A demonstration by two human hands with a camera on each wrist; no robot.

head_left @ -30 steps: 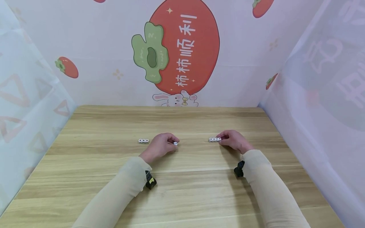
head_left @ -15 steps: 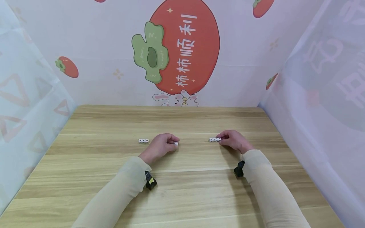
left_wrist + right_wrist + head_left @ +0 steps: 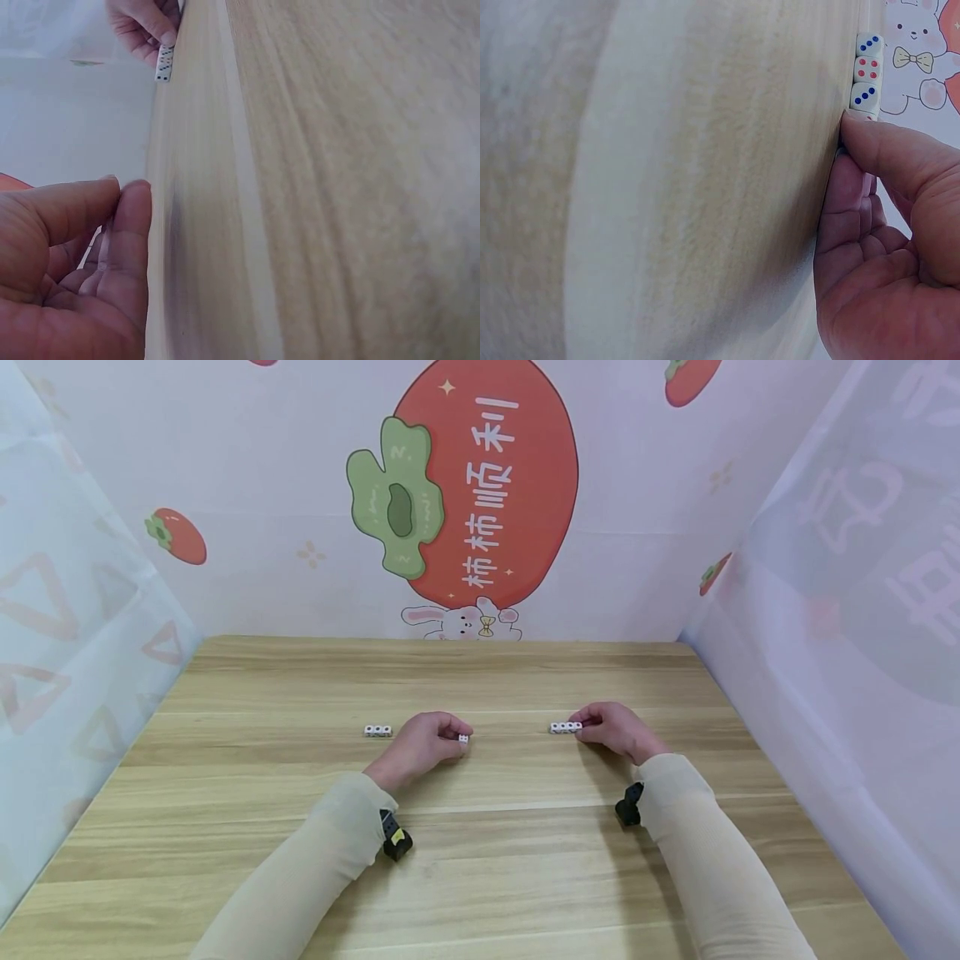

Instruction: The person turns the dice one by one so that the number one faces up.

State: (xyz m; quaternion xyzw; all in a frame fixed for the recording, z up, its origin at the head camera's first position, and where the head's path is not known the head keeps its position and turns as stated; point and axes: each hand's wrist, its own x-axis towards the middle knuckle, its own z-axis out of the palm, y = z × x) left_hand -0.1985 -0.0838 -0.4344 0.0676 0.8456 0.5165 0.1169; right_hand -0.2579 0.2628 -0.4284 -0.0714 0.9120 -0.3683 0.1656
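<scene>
In the head view, my left hand [image 3: 427, 742] pinches a small white die [image 3: 463, 739] between thumb and fingertips, near the middle of the table. The left wrist view shows the thumb and finger together, the die hidden behind them. My right hand [image 3: 618, 731] grips the right end of a row of white dice [image 3: 566, 727] with thumb and fingers; that end die is mostly covered in the right wrist view. Blue and red pips show on the row's side faces [image 3: 867, 69]. To the left of my left hand lies another row of three dice [image 3: 378, 731], untouched.
The wooden tabletop [image 3: 480, 877] ends at a white printed backdrop [image 3: 285, 593] behind the dice. White cloth walls [image 3: 832, 652] rise along the left and right sides. Each wrist carries a small black camera [image 3: 396, 837].
The die in my left hand has turned, so a different face now points at the head camera. Both hands stay almost in place, and neither dice row has moved.
</scene>
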